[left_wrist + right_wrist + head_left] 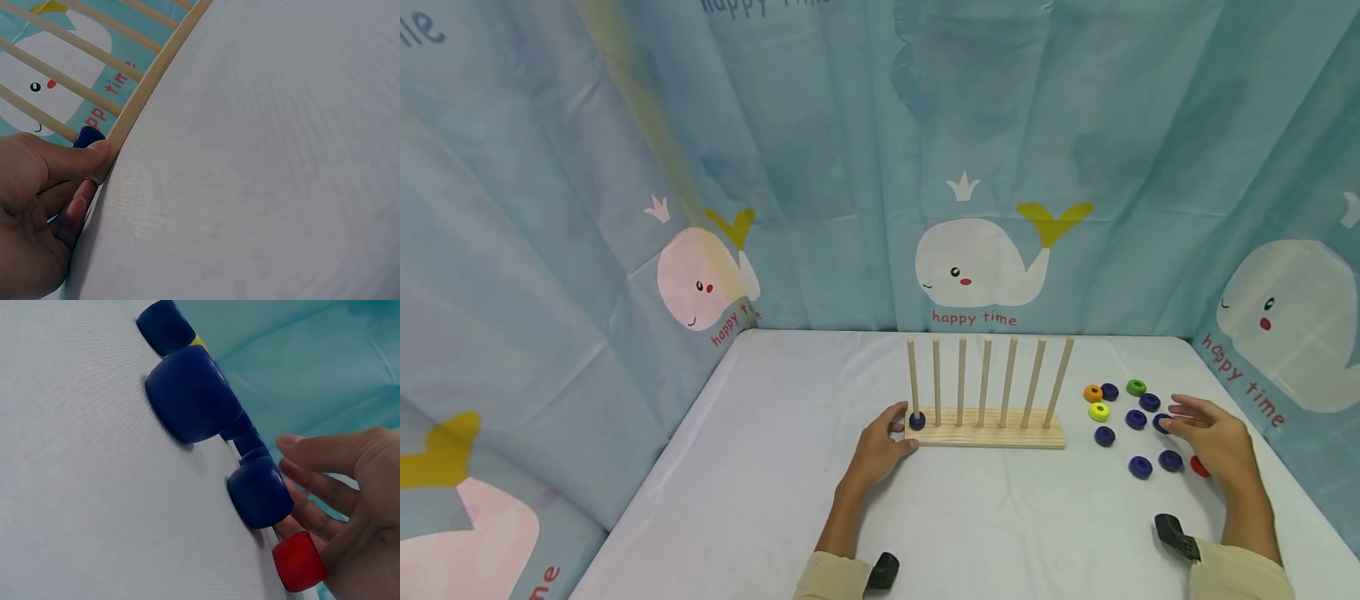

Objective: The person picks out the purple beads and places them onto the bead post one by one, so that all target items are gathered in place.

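Note:
A wooden peg rack [1000, 436] with a row of upright dowels stands on the table. One dark blue bead [917, 421] sits at the foot of its leftmost dowel. My left hand [877, 450] grips the left end of the base; in the left wrist view the thumb [81, 159] lies along the front edge beside that bead. Over the loose beads at the right, my right hand [1213, 437] is spread, thumb and fingers apart, its thumb tip right at a blue bead [1161, 422]. A red bead [299, 562] lies below the palm, partly hidden by the hand in the head view.
Several more blue beads [1140, 467] lie scattered right of the rack, with an orange bead [1093, 393], a yellow bead [1099, 412] and a green bead [1137, 387]. A white cloth [760, 467] covers the table. Blue whale-print curtains [835, 208] hang behind and at both sides.

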`<action>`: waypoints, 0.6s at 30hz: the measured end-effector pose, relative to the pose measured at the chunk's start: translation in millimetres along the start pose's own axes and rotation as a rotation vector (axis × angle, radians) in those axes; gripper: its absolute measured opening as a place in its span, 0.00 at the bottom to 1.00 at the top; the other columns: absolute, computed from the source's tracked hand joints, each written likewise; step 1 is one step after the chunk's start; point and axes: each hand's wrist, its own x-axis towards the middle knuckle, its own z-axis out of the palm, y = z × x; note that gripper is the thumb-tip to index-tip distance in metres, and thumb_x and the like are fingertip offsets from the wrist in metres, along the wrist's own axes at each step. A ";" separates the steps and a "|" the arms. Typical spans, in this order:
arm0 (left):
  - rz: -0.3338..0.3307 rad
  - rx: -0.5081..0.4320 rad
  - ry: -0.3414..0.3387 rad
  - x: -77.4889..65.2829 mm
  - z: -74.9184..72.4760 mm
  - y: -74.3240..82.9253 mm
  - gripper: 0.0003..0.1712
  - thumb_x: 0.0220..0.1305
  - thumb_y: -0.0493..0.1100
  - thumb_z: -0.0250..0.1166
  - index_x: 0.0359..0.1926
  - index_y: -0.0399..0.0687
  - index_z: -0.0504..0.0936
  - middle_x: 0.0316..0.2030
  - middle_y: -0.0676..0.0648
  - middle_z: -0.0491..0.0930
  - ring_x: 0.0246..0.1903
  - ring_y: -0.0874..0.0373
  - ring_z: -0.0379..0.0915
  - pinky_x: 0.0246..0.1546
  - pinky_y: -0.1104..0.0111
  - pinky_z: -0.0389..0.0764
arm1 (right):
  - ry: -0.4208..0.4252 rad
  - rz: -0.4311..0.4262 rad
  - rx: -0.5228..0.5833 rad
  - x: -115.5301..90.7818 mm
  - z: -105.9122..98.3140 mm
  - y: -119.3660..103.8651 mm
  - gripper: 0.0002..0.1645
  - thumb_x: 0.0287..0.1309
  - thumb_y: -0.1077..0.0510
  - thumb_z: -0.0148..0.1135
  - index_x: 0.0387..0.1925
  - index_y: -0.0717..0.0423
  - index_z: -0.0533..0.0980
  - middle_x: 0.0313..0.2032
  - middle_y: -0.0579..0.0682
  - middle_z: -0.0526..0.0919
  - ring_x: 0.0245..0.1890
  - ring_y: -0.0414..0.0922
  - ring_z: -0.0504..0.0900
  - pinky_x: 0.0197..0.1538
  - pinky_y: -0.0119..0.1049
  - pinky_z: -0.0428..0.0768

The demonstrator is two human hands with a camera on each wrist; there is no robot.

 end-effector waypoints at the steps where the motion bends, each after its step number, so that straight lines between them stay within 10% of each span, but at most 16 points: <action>1: 0.000 -0.003 0.001 -0.2 -0.1 0.1 0.40 0.64 0.39 0.75 0.76 0.47 0.72 0.54 0.41 0.84 0.50 0.50 0.78 0.56 0.48 0.77 | 0.001 -0.002 -0.006 0.6 0.4 1.1 0.37 0.77 0.54 0.59 0.79 0.62 0.62 0.72 0.72 0.70 0.72 0.73 0.66 0.70 0.71 0.65; 18: 0.002 0.003 0.006 -1.1 0.5 0.6 0.40 0.64 0.39 0.75 0.76 0.47 0.72 0.55 0.41 0.84 0.54 0.47 0.78 0.57 0.47 0.76 | -0.042 0.008 -0.101 6.3 3.9 2.4 0.38 0.72 0.62 0.62 0.78 0.65 0.62 0.70 0.74 0.71 0.69 0.75 0.67 0.64 0.71 0.72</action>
